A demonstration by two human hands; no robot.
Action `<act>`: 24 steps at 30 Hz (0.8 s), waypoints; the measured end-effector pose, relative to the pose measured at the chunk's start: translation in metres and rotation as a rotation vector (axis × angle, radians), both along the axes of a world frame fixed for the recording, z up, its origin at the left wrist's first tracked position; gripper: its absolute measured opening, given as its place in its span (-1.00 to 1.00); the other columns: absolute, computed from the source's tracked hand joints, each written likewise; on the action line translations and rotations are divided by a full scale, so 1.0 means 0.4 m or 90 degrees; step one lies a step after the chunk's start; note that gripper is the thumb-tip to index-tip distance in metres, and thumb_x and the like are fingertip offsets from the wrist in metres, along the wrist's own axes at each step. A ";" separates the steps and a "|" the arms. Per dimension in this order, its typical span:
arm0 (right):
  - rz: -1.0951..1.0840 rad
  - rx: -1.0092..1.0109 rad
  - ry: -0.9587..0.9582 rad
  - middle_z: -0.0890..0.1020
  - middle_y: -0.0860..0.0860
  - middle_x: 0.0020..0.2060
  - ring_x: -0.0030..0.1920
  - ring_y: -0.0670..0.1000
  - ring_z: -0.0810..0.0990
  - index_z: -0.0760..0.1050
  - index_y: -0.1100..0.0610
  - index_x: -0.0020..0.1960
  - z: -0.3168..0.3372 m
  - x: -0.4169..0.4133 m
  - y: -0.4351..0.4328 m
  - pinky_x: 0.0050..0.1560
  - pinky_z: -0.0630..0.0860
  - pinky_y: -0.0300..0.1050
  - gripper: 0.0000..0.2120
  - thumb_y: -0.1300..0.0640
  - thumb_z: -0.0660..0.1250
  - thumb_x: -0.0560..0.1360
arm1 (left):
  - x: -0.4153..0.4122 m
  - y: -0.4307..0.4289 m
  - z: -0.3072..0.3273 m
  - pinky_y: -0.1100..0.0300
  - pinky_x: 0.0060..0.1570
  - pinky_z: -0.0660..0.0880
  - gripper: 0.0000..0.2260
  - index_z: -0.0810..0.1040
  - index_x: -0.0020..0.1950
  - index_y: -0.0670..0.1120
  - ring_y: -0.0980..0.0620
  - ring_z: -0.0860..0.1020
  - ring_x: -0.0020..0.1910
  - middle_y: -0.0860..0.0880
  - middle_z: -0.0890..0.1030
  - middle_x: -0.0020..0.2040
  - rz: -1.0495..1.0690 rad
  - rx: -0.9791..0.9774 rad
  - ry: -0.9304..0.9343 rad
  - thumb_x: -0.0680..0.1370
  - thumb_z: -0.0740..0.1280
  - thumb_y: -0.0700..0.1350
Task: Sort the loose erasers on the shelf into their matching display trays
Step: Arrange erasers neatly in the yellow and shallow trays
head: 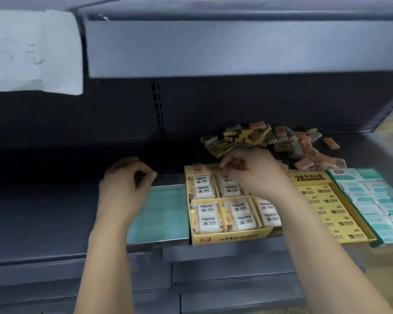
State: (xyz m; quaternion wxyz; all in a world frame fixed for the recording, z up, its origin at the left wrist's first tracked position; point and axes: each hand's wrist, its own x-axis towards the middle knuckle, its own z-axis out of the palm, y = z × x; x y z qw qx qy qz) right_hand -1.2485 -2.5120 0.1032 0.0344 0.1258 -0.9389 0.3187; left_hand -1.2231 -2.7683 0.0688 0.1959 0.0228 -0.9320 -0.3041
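meanwhile right hand (256, 175) pinches brown erasers (237, 165), orientation blurred, over yellow tray (229, 237).

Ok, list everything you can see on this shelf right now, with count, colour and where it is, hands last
loose erasers: a heap, too many to count; orange, yellow and grey-green; back of the shelf, behind the trays.
yellow divided tray: one; holds white-wrapped 2B erasers; shelf front, middle.
yellow 2B tray: one; full of yellow 2B erasers; right of the divided tray.
teal tray: one; teal-and-white erasers; far right.
empty teal tray: one; left of the divided tray.
white paper: one; upper left.
shelf: dark grey.
left hand: fingers curled, above the empty teal tray's left edge.
right hand: fingers pinching brownish erasers over the divided tray's back.
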 end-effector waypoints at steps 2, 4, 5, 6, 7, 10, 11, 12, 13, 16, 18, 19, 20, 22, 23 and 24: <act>-0.009 0.027 0.009 0.56 -0.23 -0.17 -0.13 -0.20 0.52 0.62 -0.03 -0.04 0.008 -0.034 0.048 -0.21 0.36 -0.51 -0.84 0.19 0.32 0.50 | -0.018 0.035 0.015 0.16 0.01 0.35 -0.93 0.65 -0.05 -0.07 0.12 0.45 0.07 0.18 0.46 0.01 -0.009 -0.015 0.011 0.54 0.39 -0.11; -0.023 0.053 0.008 0.54 -0.24 -0.19 -0.21 -0.28 0.46 0.60 -0.05 -0.07 0.014 -0.074 0.097 -0.29 0.31 -0.55 -0.89 0.14 0.33 0.53 | -0.038 0.068 0.031 0.23 -0.02 0.30 -0.94 0.64 -0.02 -0.06 0.16 0.44 0.06 0.18 0.49 0.01 -0.034 -0.010 0.016 0.55 0.37 -0.12; -0.030 0.058 0.002 0.54 -0.25 -0.21 -0.22 -0.31 0.45 0.60 -0.06 -0.08 0.015 -0.094 0.119 -0.30 0.30 -0.54 -0.91 0.10 0.34 0.53 | -0.050 0.085 0.039 0.29 -0.05 0.30 -0.94 0.63 -0.01 -0.04 0.18 0.46 0.04 0.18 0.53 0.01 -0.049 0.001 0.015 0.56 0.37 -0.11; -0.032 0.060 -0.003 0.55 -0.24 -0.22 -0.21 -0.30 0.47 0.62 -0.04 -0.07 0.014 -0.115 0.139 -0.28 0.31 -0.52 -0.92 0.08 0.36 0.53 | -0.062 0.102 0.048 0.36 -0.09 0.31 -0.94 0.63 0.00 -0.02 0.19 0.48 0.02 0.19 0.57 -0.01 -0.061 0.021 0.009 0.56 0.37 -0.10; -0.031 0.061 -0.003 0.60 -0.20 -0.19 -0.17 -0.25 0.52 0.65 -0.01 -0.06 0.014 -0.132 0.154 -0.20 0.37 -0.45 -0.91 0.06 0.36 0.53 | -0.075 0.116 0.055 0.46 -0.13 0.31 -0.94 0.63 -0.01 0.01 0.22 0.50 -0.01 0.20 0.59 -0.03 -0.073 0.048 0.001 0.56 0.37 -0.09; -0.004 0.080 -0.020 0.66 -0.06 -0.04 0.01 -0.07 0.58 0.68 0.06 0.01 0.012 -0.168 0.181 -0.01 0.42 -0.20 -0.84 0.06 0.34 0.54 | -0.114 0.157 0.070 0.59 -0.14 0.29 -0.95 0.63 -0.05 0.05 0.34 0.51 -0.02 0.26 0.60 -0.06 -0.108 0.113 -0.029 0.55 0.38 -0.09; 0.005 0.095 -0.026 0.63 -0.07 -0.03 0.03 -0.09 0.52 0.67 0.08 0.03 0.011 -0.174 0.182 0.02 0.37 -0.20 -0.83 0.07 0.32 0.57 | -0.126 0.169 0.072 0.56 -0.12 0.30 -0.95 0.62 -0.07 0.06 0.36 0.51 -0.01 0.27 0.60 -0.06 -0.120 0.113 -0.036 0.55 0.39 -0.09; 0.008 0.115 -0.034 0.60 -0.08 -0.04 0.03 -0.11 0.46 0.67 0.10 0.04 0.004 -0.183 0.181 0.09 0.33 -0.19 -0.81 0.07 0.30 0.58 | -0.138 0.180 0.074 0.52 -0.12 0.32 -0.94 0.62 -0.07 0.07 0.36 0.51 -0.02 0.27 0.60 -0.07 -0.130 0.108 -0.043 0.55 0.39 -0.10; 0.008 0.128 -0.039 0.60 -0.08 -0.04 0.02 -0.09 0.44 0.67 0.13 0.00 -0.002 -0.192 0.177 0.21 0.32 -0.12 -0.79 0.06 0.29 0.59 | -0.149 0.192 0.074 0.49 -0.12 0.34 -0.93 0.62 -0.07 0.08 0.37 0.52 -0.03 0.28 0.60 -0.08 -0.140 0.102 -0.050 0.55 0.40 -0.10; 0.012 0.128 -0.070 0.67 0.06 -0.09 -0.06 0.02 0.59 0.67 0.20 -0.05 -0.046 -0.243 0.167 -0.05 0.53 -0.05 -0.74 0.05 0.29 0.59 | -0.185 0.224 0.073 0.53 -0.17 0.35 -0.94 0.63 -0.05 0.03 0.36 0.53 -0.08 0.26 0.60 -0.12 -0.166 0.095 -0.062 0.55 0.40 -0.13; 0.015 0.161 -0.061 0.67 0.09 -0.09 -0.07 0.04 0.60 0.66 0.19 -0.04 -0.077 -0.269 0.162 -0.21 0.46 -0.15 -0.78 0.10 0.28 0.59 | -0.211 0.241 0.072 0.53 -0.19 0.37 -0.95 0.64 -0.04 -0.01 0.34 0.54 -0.11 0.23 0.60 -0.13 -0.180 0.077 -0.066 0.55 0.39 -0.14; 0.017 0.174 -0.051 0.66 0.10 -0.06 -0.04 0.04 0.60 0.65 0.19 -0.02 -0.086 -0.278 0.159 -0.17 0.46 -0.15 -0.80 0.12 0.29 0.58 | -0.226 0.247 0.069 0.48 -0.17 0.39 -0.96 0.64 -0.04 -0.01 0.31 0.55 -0.11 0.20 0.60 -0.13 -0.181 0.069 -0.073 0.55 0.40 -0.14; 0.018 0.181 -0.043 0.66 0.10 -0.04 -0.01 0.05 0.60 0.65 0.19 0.00 -0.094 -0.286 0.157 -0.12 0.47 -0.14 -0.82 0.13 0.31 0.57 | -0.243 0.250 0.064 0.41 -0.15 0.41 -0.96 0.64 -0.03 -0.02 0.28 0.56 -0.10 0.17 0.61 -0.12 -0.180 0.062 -0.082 0.54 0.40 -0.13; 0.017 0.190 -0.033 0.65 0.09 0.00 0.05 0.07 0.59 0.63 0.18 0.03 -0.102 -0.300 0.154 -0.10 0.44 -0.14 -0.84 0.12 0.35 0.55 | -0.275 0.253 0.054 0.30 -0.12 0.44 -0.96 0.64 -0.03 -0.02 0.18 0.59 -0.07 0.13 0.62 -0.11 -0.171 0.039 -0.104 0.54 0.41 -0.13; 0.018 0.197 -0.032 0.65 0.09 0.01 0.07 0.08 0.58 0.62 0.17 0.04 -0.105 -0.306 0.153 -0.12 0.39 -0.16 -0.84 0.10 0.36 0.54 | -0.289 0.255 0.048 0.27 -0.11 0.45 -0.96 0.64 -0.04 -0.02 0.14 0.59 -0.06 0.12 0.62 -0.11 -0.165 0.025 -0.116 0.53 0.41 -0.12; 0.018 0.200 -0.037 0.64 0.08 0.03 0.08 0.08 0.57 0.61 0.16 0.05 -0.108 -0.312 0.154 -0.15 0.36 -0.18 -0.82 0.08 0.37 0.54 | -0.303 0.258 0.043 0.23 -0.10 0.45 -0.96 0.63 -0.04 -0.01 0.12 0.59 -0.05 0.11 0.62 -0.11 -0.158 0.013 -0.128 0.53 0.42 -0.12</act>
